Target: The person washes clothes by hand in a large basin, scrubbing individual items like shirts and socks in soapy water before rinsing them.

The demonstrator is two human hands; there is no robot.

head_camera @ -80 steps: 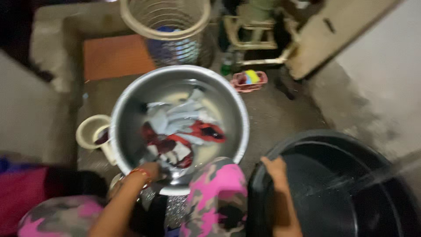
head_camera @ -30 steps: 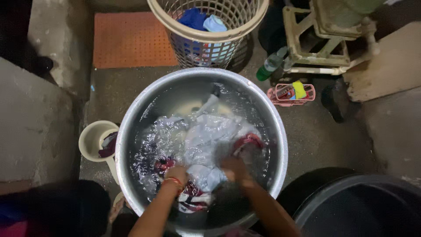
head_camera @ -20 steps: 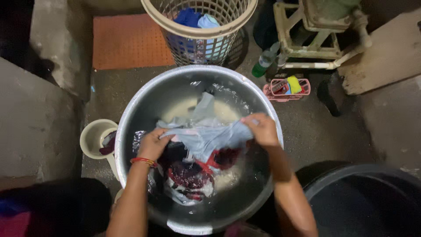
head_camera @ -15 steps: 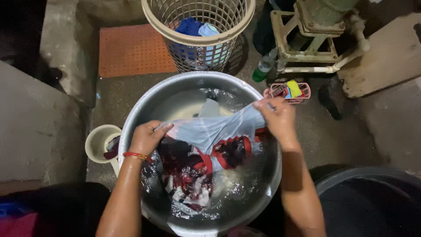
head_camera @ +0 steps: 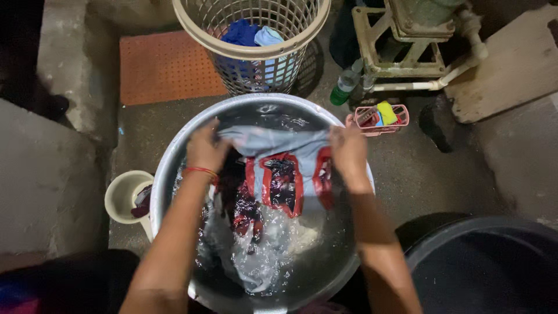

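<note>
Gripping a wet grey, red and dark garment by its top corners, the left hand (red band at the wrist) and right hand are both closed on the cloth, stretching it above the water in the metal basin. Beyond stands a laundry basket holding what looks like blue clothing.

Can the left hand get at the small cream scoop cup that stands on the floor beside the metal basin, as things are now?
Probably yes, but not at once. The scoop cup stands open on the floor just left of the basin, nothing covering it. The left hand is busy holding the wet garment, so it must let go first.
</note>
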